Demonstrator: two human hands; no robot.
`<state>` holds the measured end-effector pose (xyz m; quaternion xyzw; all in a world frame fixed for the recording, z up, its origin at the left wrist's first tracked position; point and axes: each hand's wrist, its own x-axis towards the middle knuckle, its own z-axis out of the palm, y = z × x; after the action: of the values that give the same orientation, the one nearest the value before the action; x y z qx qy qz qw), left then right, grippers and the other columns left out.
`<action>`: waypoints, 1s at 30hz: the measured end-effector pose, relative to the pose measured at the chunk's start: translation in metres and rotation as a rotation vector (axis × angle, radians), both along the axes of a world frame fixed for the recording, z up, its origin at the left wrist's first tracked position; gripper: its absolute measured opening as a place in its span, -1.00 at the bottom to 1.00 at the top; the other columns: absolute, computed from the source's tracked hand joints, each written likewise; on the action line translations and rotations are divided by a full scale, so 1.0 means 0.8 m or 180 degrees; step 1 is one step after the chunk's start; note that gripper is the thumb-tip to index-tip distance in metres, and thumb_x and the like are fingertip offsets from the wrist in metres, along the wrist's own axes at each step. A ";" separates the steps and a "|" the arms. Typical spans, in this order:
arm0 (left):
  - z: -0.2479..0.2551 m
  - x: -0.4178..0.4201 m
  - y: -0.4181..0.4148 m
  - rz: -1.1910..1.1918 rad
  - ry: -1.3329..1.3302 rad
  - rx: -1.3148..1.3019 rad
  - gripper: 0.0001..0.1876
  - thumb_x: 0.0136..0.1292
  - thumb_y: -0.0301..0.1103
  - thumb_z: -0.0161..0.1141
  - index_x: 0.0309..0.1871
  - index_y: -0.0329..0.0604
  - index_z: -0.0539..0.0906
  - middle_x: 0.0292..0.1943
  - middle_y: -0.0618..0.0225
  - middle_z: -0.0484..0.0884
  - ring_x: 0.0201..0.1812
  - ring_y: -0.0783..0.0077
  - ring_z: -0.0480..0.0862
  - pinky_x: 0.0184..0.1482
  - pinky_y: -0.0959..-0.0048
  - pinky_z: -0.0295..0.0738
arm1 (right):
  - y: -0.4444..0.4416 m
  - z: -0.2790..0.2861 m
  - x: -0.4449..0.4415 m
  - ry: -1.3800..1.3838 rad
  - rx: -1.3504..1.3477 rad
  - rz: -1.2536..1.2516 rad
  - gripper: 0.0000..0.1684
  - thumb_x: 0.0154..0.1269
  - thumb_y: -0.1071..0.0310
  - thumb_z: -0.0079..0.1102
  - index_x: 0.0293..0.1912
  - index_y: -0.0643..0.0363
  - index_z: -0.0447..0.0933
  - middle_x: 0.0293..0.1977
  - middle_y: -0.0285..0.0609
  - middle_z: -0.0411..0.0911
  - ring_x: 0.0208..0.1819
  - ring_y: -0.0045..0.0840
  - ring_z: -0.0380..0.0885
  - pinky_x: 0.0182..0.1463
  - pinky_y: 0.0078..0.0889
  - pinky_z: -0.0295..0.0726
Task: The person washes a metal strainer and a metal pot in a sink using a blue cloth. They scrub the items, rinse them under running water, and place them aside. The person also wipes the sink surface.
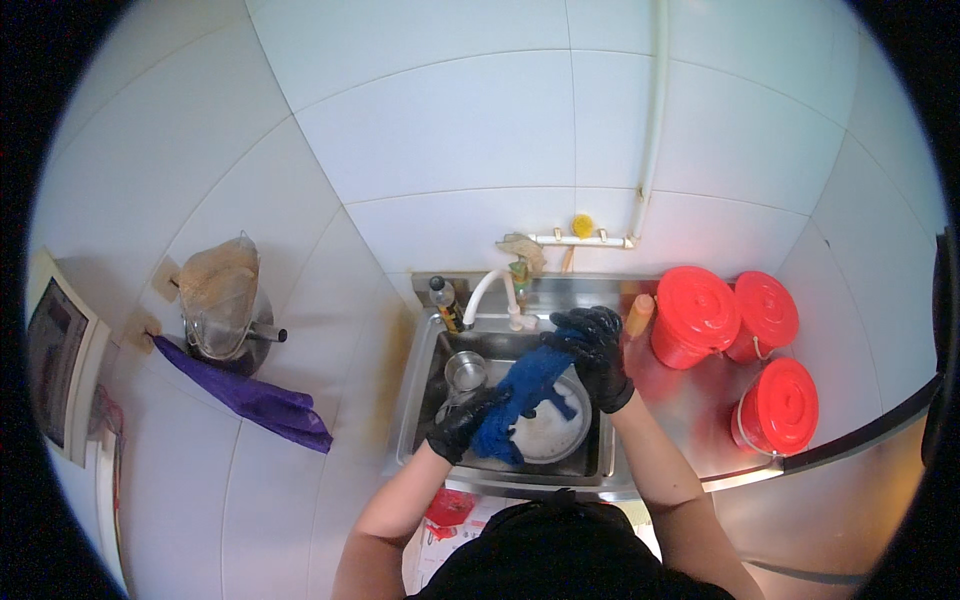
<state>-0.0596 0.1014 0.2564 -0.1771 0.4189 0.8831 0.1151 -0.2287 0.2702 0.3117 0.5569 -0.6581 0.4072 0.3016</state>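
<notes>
A wet blue cloth (525,382) stretches between my two hands above the stainless steel sink (607,442). My left hand (466,427), in a black glove, grips its lower left end. At the upper right end, my right hand (596,352), gloved alike, has its fingers wrapped round the cloth. Under the cloth sits a round metal basin (551,439) with whitish, foamy water in it. To its left in the sink stands a small metal cup or ladle bowl (465,371). The cloth hides part of the basin.
A white curved faucet (491,281) rises behind the sink, beside a dark-capped bottle (448,304). Red lidded buckets (697,319) and an orange-capped bottle (639,315) stand on the right counter. A purple cloth (247,394) and a strainer (221,292) hang on the left wall.
</notes>
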 end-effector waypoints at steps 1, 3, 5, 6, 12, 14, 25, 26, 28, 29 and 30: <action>-0.001 -0.001 0.006 -0.0191 0.0073 -0.0194 -0.47 0.18 -0.23 0.18 0.19 -0.16 0.31 -0.10 0.21 0.53 -0.12 0.36 0.53 -0.22 0.33 0.56 | 0.000 0.001 0.002 0.0079 -0.0120 -0.0097 -0.76 -0.11 0.44 0.11 -0.35 0.00 0.63 -0.19 -0.27 0.58 -0.09 -0.39 0.46 -0.01 -0.33 0.35; 0.004 -0.001 0.012 0.0168 0.0073 0.0092 -0.48 0.12 -0.43 0.19 0.18 -0.13 0.32 -0.03 0.16 0.48 -0.08 0.26 0.51 -0.15 0.19 0.59 | 0.000 -0.016 -0.001 -0.0440 -0.0210 0.0164 -0.71 -0.08 0.46 0.10 -0.27 0.07 0.61 -0.19 -0.22 0.58 -0.08 -0.37 0.46 -0.02 -0.35 0.39; 0.042 -0.002 0.033 0.0577 0.0306 0.0149 -0.46 0.09 -0.52 0.18 0.17 -0.13 0.31 0.00 0.13 0.44 -0.05 0.19 0.49 -0.12 0.10 0.58 | 0.010 -0.024 -0.001 -0.1122 -0.0372 0.0459 -0.65 -0.10 0.47 0.11 -0.20 0.09 0.60 -0.20 -0.20 0.58 -0.07 -0.36 0.46 -0.02 -0.35 0.41; 0.050 -0.004 0.032 0.0650 0.0453 -0.0276 -0.42 0.05 -0.56 0.18 0.19 -0.13 0.29 0.03 0.13 0.41 -0.01 0.16 0.46 -0.09 0.04 0.56 | 0.016 -0.034 -0.006 -0.1348 -0.0243 0.0522 -0.60 -0.09 0.49 0.07 -0.15 0.09 0.56 -0.10 -0.18 0.55 -0.08 -0.30 0.49 0.05 -0.27 0.38; 0.035 -0.025 0.028 0.0740 0.0891 -0.1637 -0.25 -0.02 -0.49 0.27 0.27 -0.13 0.17 0.15 0.15 0.31 0.16 0.22 0.33 0.17 0.29 0.30 | 0.044 -0.084 -0.019 -0.3866 0.0792 0.2860 -0.24 0.00 0.43 0.25 0.23 0.14 0.21 0.20 -0.15 0.26 0.27 -0.42 0.14 0.32 -0.29 0.11; 0.051 -0.051 0.064 0.0463 0.1125 -0.1757 -0.28 0.07 -0.42 0.25 0.30 -0.15 0.14 0.18 0.18 0.28 0.22 0.31 0.26 0.20 0.34 0.23 | 0.032 -0.117 -0.004 -0.4976 -0.0141 0.3034 -0.24 0.08 0.38 0.22 0.26 0.16 0.14 0.20 -0.17 0.26 0.26 -0.45 0.17 0.31 -0.34 0.15; -0.031 -0.194 0.128 0.0539 0.1817 -0.6391 -0.69 0.29 -0.22 0.01 -0.05 -0.26 0.52 -0.19 0.30 0.59 -0.13 0.37 0.55 -0.05 0.38 0.45 | 0.094 -0.146 -0.020 -0.6964 -0.1380 0.2672 -0.53 0.19 0.35 0.11 0.11 0.17 0.32 -0.05 -0.12 0.47 -0.03 -0.42 0.47 0.05 -0.37 0.49; -0.023 -0.217 0.143 0.0793 0.1962 -0.6100 -0.70 0.29 -0.24 -0.01 -0.05 -0.27 0.51 -0.20 0.23 0.59 -0.17 0.35 0.56 -0.12 0.37 0.45 | 0.118 -0.165 -0.037 -0.6983 -0.1111 0.2422 -0.54 0.18 0.37 0.12 0.10 0.18 0.34 -0.07 -0.10 0.48 -0.05 -0.40 0.49 0.03 -0.36 0.51; -0.083 -0.242 0.130 0.0950 0.1757 -0.4395 -0.72 0.28 -0.28 -0.01 -0.05 -0.27 0.51 -0.23 0.24 0.58 -0.20 0.34 0.55 -0.14 0.37 0.45 | 0.156 -0.147 -0.066 -0.6739 -0.1154 0.2549 -0.56 0.17 0.38 0.13 0.07 0.18 0.36 -0.09 -0.08 0.49 -0.12 -0.38 0.52 -0.01 -0.33 0.53; -0.123 -0.254 0.118 0.1029 0.1619 -0.3571 -0.72 0.28 -0.30 -0.01 -0.05 -0.26 0.51 -0.25 0.25 0.58 -0.22 0.34 0.55 -0.16 0.37 0.45 | 0.169 -0.128 -0.080 -0.6155 -0.1065 0.1907 -0.61 0.17 0.38 0.12 0.02 0.19 0.38 -0.12 -0.11 0.50 -0.13 -0.39 0.52 -0.04 -0.39 0.53; -0.156 -0.272 0.123 0.0801 0.1461 -0.3111 -0.77 0.27 -0.35 0.03 -0.06 -0.26 0.50 -0.27 0.27 0.56 -0.24 0.42 0.54 -0.15 0.40 0.45 | 0.185 -0.130 -0.102 -0.5816 -0.1229 0.1608 -0.62 0.16 0.36 0.14 0.00 0.17 0.39 -0.22 -0.13 0.53 -0.23 -0.40 0.55 -0.17 -0.40 0.57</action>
<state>-0.2774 0.1995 0.1318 -0.0615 0.7699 0.6088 -0.1812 -0.3100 0.4186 0.2080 0.0912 -0.4214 0.8371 -0.3366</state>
